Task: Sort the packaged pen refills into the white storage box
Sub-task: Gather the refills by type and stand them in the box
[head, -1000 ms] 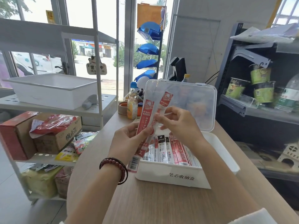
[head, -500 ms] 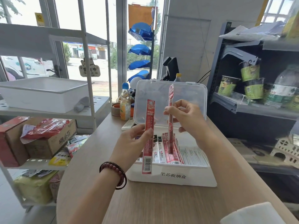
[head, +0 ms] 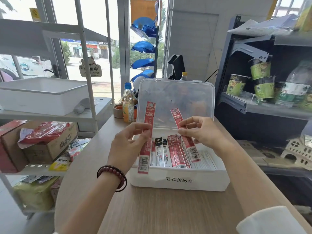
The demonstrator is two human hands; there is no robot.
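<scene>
Labels face me, likely for comparing: my left hand pinches a long red plastic refill packet over the white plastic storage box at nine o'clock; my right hand pinches a second red packet toward three.

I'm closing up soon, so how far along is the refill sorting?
Done: a row of refills lies in the open box. In hand: the left hand pinches one red refill, the right hand a second refill. Left: both need placing in the box.
</scene>
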